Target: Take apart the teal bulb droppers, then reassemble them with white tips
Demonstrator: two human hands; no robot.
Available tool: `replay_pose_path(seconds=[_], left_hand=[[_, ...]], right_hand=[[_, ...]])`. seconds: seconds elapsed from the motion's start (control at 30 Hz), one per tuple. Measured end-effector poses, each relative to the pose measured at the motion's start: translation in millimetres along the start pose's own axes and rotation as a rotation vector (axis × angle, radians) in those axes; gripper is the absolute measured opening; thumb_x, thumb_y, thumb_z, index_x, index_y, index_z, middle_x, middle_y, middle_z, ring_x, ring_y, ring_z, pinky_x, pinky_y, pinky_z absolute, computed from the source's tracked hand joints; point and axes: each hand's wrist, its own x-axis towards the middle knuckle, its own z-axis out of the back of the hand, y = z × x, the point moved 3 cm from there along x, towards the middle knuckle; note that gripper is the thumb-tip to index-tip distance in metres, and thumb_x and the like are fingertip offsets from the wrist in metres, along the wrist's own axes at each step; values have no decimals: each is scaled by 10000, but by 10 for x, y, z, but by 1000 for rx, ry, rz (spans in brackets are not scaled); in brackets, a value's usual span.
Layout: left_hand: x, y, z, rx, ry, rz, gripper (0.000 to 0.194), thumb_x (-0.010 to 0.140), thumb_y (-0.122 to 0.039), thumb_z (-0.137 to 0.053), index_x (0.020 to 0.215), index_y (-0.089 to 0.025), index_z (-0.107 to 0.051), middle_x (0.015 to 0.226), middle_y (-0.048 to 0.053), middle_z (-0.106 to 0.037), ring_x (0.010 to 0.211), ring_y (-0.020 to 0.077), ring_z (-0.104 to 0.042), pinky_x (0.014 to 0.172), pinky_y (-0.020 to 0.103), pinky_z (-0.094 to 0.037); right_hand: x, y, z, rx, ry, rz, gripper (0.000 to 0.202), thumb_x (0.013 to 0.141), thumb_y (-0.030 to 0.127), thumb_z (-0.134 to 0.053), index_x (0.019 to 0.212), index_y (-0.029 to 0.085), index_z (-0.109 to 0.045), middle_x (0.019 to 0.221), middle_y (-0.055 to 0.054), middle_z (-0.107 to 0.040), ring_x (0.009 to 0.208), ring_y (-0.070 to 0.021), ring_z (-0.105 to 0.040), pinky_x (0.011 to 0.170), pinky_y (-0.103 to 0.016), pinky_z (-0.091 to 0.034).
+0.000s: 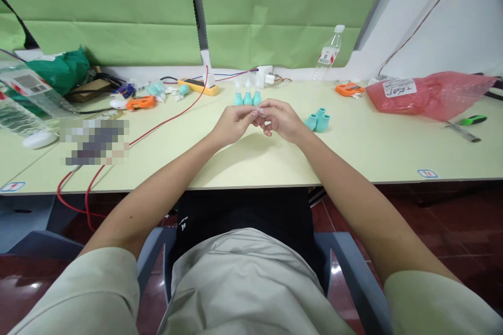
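Note:
My left hand (232, 125) and my right hand (282, 119) meet above the table, fingertips pinched together. Between them is a small, pale thing, mostly hidden by the fingers, whose kind I cannot make out. Just behind the hands stand three small teal bottle-shaped pieces (247, 98) in a row, topped with clear, pointed tips. To the right of my right hand, a cluster of teal bulb-shaped pieces (322, 123) with open necks rests on the table, with no clear tips on them.
The pale yellow table (353, 152) carries an orange tool (348, 89), a red plastic bag (416, 97) and a green-handled screwdriver (473, 120) on the right. A clear bottle (329, 55) stands at the back. Leftward lie a red cable (168, 121), a yellow power strip (198, 87) and a green bag (63, 70).

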Motion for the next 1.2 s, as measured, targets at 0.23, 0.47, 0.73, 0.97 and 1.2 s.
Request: replay_pose_path(seconds=[0.23, 0.47, 0.73, 0.97, 1.2], left_hand=[[-39, -65, 15, 130, 12, -67, 455, 995, -604, -594, 949, -202, -801, 939, 89, -795, 928, 218, -721, 943, 333, -528], [-36, -45, 23, 12, -24, -40, 487, 959, -655, -630, 953, -196, -793, 908, 95, -771, 894, 219, -719, 910, 349, -537], [-50, -48, 0, 163, -25, -86, 440, 997, -596, -593, 951, -205, -791, 904, 81, -775, 857, 201, -687, 890, 322, -512], [-21, -2, -8, -14, -45, 11, 545, 934, -698, -648, 856, -169, -751, 795, 77, -735, 737, 172, -651, 762, 307, -523], [62, 117, -27, -328, -9, 235, 513, 912, -634, -720, 743, -153, -664, 579, 37, -647, 592, 173, -675, 690, 327, -571]], right_hand=[[-46, 35, 0, 16, 92, 36, 386, 793, 447, -866, 914, 226, -573, 842, -17, -683, 724, -155, -600, 473, -217, -433], [-43, 37, 26, 82, 121, 4, 351, 818, 448, -833, 992, 220, -631, 864, -30, -679, 737, -162, -593, 487, -232, -445], [-20, 1, -16, 30, 26, 30, 272, 812, 390, -799, 884, 208, -610, 787, -21, -660, 683, -155, -590, 451, -219, -419], [-17, 3, -44, 71, 70, -22, 305, 822, 458, -774, 846, 213, -594, 741, -24, -634, 682, -182, -610, 456, -248, -444], [-15, 0, -88, 132, 108, -145, 323, 815, 498, -708, 862, 205, -580, 785, -77, -702, 652, -189, -603, 439, -250, -425]])
